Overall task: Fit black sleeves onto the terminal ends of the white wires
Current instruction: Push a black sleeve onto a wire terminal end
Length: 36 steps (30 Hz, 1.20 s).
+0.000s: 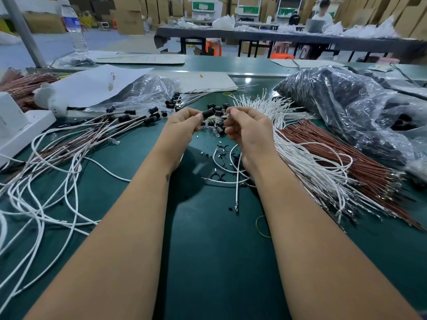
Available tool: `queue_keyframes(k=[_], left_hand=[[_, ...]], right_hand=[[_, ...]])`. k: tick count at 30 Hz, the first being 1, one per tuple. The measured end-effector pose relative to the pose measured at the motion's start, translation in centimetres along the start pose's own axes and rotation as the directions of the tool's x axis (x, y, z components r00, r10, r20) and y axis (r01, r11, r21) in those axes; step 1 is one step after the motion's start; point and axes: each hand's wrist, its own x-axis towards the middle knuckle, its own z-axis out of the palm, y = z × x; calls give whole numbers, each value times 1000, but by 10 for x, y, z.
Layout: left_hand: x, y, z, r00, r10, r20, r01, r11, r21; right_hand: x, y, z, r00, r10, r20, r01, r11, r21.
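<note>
At the centre of the frame the left hand (184,122) pinches a black sleeve (208,113) level, open end toward the right hand (245,128), whose curled fingers seemingly hold a white wire (238,181) to thread in

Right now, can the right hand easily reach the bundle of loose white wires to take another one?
Probably yes. The right hand hovers right beside the white wire bundle, with nothing between them. But its fingers are curled, seemingly around a wire, so it would first need to let go.
</note>
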Motion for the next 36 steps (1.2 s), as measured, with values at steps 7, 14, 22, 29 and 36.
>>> queue_keyframes(k=[7,14,22,29,36], left_hand=[[0,-4,3,999,40,-26,-37,991,128],[-4,0,6,998,61,-23,-56,985,163],[-8,3,8,997,64,-31,-57,981,187],[-8,4,8,998,57,-27,-50,978,202],[-8,3,9,996,82,-28,-74,972,224]], right_hand=[[-1,-2,-1,998,63,17,-64,996,65],[-1,-1,-2,997,82,12,-82,997,-8],[-1,-1,-1,997,73,-7,-73,997,-39],[-1,1,-2,997,71,-18,-72,996,-58],[0,4,-1,999,52,-6,-53,993,-106]])
